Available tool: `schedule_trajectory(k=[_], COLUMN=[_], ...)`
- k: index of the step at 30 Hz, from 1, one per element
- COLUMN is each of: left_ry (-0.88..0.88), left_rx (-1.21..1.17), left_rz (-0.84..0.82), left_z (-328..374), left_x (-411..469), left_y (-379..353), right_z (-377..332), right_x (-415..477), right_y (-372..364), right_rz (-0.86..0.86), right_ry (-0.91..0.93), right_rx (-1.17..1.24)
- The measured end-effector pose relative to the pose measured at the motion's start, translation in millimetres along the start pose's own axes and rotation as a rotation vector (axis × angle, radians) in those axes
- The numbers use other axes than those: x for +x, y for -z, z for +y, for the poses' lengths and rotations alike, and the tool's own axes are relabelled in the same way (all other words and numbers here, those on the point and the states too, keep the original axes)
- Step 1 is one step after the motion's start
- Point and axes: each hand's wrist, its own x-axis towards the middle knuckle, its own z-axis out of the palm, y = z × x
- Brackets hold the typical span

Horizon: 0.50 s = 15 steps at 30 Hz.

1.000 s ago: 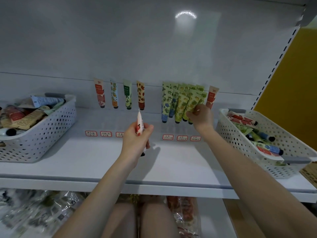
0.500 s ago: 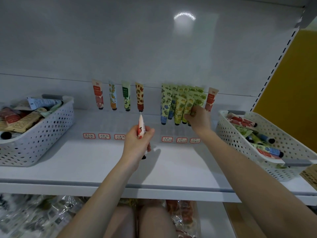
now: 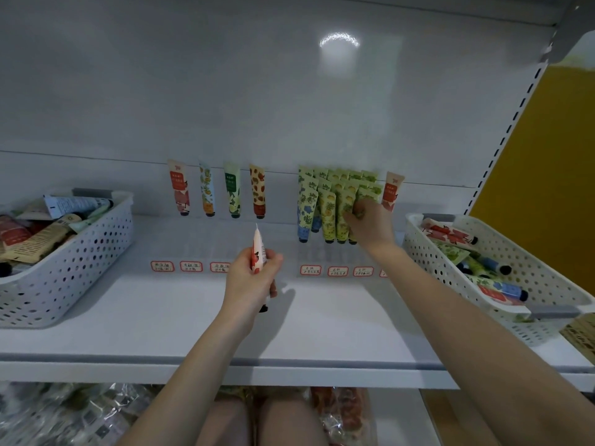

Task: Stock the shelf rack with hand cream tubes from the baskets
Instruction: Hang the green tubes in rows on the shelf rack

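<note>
**Stocking in progress, seen from the aisle.** Nearest, the left hand (image 3: 249, 280) grasps a red-and-white tube (image 3: 258, 249) round its lower body. The crimped end points up and the dark cap sits below the palm, over the bare shelf board (image 3: 154, 317). This upright hold matches how tubes stand in the rack (image 3: 206, 246), so the tube probably waits its turn.

Ahead and to the right of that hand, the right hand (image 3: 370, 222) reaches into the rack. Its fingers curl on a green tube (image 3: 349, 206) at the front of a packed green cluster (image 3: 325, 201), a mid-body pinch apparently meant to seat the cap in its slot. Just below this hand, handwritten labels (image 3: 338, 271) mark the columns.

Beyond the left hand stand four single tubes (image 3: 232, 193), cap down and faces outward for display. Just right of the right hand leans a red tube (image 3: 391, 191).

Well out to either side sit the left basket (image 3: 80, 259) and the right basket (image 3: 534, 265), both holding loose tubes, each placed within reach of its own side's hand.
</note>
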Motion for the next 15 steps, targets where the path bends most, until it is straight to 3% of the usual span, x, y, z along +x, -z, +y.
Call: schedule_trajectory(k=[15], left_ry=[0.0], left_rx=[-0.006], left_rz=[0.012], left_z=[-2.7], left_x=[0.7], left_y=[0.6], right_z=[7.1], right_x=[2.1], right_y=[1.7], right_rz=[-0.011], right_ry=[-0.038], right_rx=[-0.002])
